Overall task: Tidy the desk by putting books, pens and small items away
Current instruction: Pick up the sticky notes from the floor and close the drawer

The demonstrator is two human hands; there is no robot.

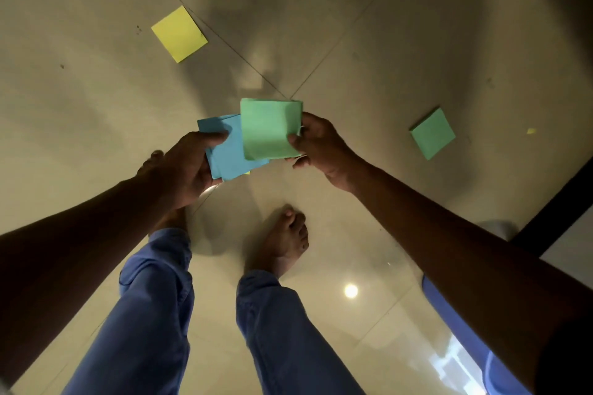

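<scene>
Up near the middle of the frame, the left hand (186, 167) has its grip curled round a blue pad of sticky notes (229, 154), thumb across the pad's upper left corner, while the right hand (321, 151) pinches a green pad (269, 128) at its right edge; the green pad overlaps the blue one's right side. Both pads are held above a pale tiled floor (369, 26). On the floor, a yellow pad (179, 34) lies at the upper left beside a tile seam, and a second green pad (433, 133) lies at the right, well apart from the hands, with a small yellow scrap (531, 130) just beyond it. Bare feet and blue trouser legs (154, 314) fill the lower frame, and open tile separates the pads.
</scene>
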